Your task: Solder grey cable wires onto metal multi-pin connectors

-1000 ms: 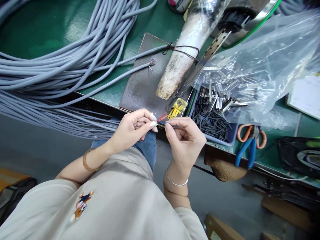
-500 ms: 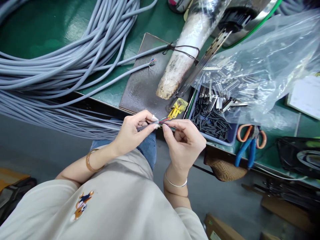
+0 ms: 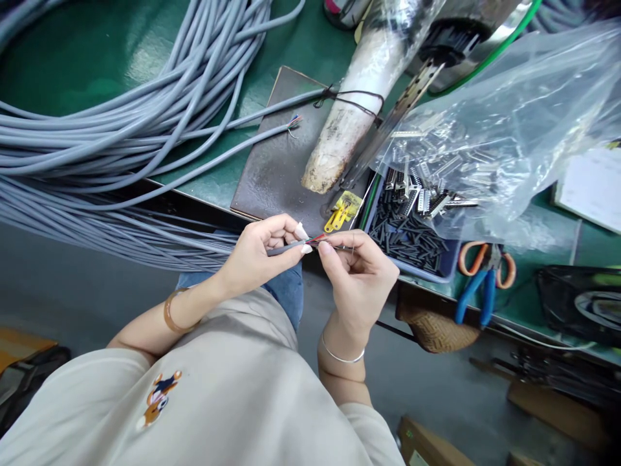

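Pinching the round grey cable [image 3: 280,250] near its stripped end, the left hand [image 3: 255,251] probably steadies it, while the right hand [image 3: 361,273] nips the thin red and green wires [image 3: 316,239], likely keeping 'em together, just off the flat brown board [image 3: 272,171].

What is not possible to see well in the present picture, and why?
Head view: far ends of the thin wires, too fine to follow at the right hand.
Head view: part of the grey cable, hidden behind the left hand.
Head view: rest of the large cable coil, cut off by the left and top edges.
Head view: number of small black pieces, too small and heaped.
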{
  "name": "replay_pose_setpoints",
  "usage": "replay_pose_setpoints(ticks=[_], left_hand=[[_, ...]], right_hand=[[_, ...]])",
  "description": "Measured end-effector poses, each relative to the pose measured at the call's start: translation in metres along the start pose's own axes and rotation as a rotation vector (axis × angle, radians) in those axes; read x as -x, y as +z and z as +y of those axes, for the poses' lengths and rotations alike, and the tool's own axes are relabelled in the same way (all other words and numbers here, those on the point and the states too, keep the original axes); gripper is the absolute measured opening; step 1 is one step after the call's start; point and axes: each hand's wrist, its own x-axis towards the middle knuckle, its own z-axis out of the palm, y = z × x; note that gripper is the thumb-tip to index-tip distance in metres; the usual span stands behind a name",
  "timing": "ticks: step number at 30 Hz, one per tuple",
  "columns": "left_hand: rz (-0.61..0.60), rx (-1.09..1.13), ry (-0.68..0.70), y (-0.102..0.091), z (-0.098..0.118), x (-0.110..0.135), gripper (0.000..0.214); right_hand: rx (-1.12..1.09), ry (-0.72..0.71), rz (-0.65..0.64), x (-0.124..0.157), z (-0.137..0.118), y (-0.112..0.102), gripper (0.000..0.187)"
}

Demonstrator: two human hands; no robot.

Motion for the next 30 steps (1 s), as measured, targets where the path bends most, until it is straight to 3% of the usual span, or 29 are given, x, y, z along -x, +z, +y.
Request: replay_pose_setpoints(ticks=[6, 11, 17, 19, 23, 25, 28, 30], left_hand=[[-0.082, 0.046, -0.04, -0.003, -0.001, -0.001, 0.024], [-0.011, 0.099, -0.007, 0.001, 0.001, -0.003, 0.022], [0.011, 0.074, 0.027, 0.005, 0.006, -0.003, 0.024], [-0.002, 0.055, 0.023, 0.004, 0.007, -0.003, 0.021], [-0.04, 0.005, 0.043, 0.004, 0.008, -0.002, 0.019], [-0.039, -0.019, 0.06, 0.004, 0.007, -0.002, 0.02], [-0.009, -0.066, 0.099, 0.005, 0.004, -0.002, 0.02], [0.029, -0.146, 0.19, 0.005, 0.003, 0.0, 0.015]], right_hand=[[-0.069, 0.01, -0.019, 0.001, 0.002, 0.0, 0.016], [-0.009, -0.038, 0.02, 0.004, 0.004, 0.006, 0.017], [0.113, -0.161, 0.3, 0.003, 0.008, 0.0, 0.027], [0.13, -0.173, 0.243, 0.002, 0.008, -0.006, 0.023], [0.227, -0.215, -0.055, 0.0, 0.004, -0.01, 0.02], [0.296, -0.283, -0.111, -0.001, 0.002, -0.007, 0.011], [0.4, -0.414, -0.014, -0.002, 0.005, -0.009, 0.022], [0.447, -0.412, 0.111, -0.002, 0.01, -0.02, 0.028]])
